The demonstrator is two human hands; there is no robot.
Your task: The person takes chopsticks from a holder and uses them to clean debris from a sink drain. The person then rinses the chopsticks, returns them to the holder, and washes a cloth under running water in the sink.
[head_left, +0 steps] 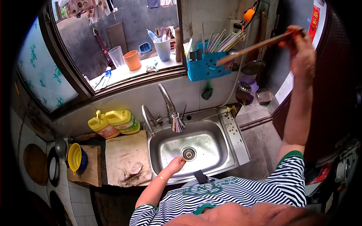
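Observation:
Raised high at the right, my right hand (301,56) is wrapped round one end of a long, flat brown wooden-looking stick (256,49). The stick slants down to the left, and its far end overlaps the blue basket (208,64) of chopsticks on the wall. My left hand (176,165) is closed in a fist over the near part of the steel sink (211,145), just left of the drain (189,153); nothing sticks out of it. The spray tap (177,122) hangs over the back of the basin.
Left of the sink, a folded cloth (122,154) covers a board. Two yellow jugs (122,121) stand behind it, and a yellow strainer (75,156) sits farther left. Cups, including an orange cup (132,61), line the window sill. A doorway opens at the right.

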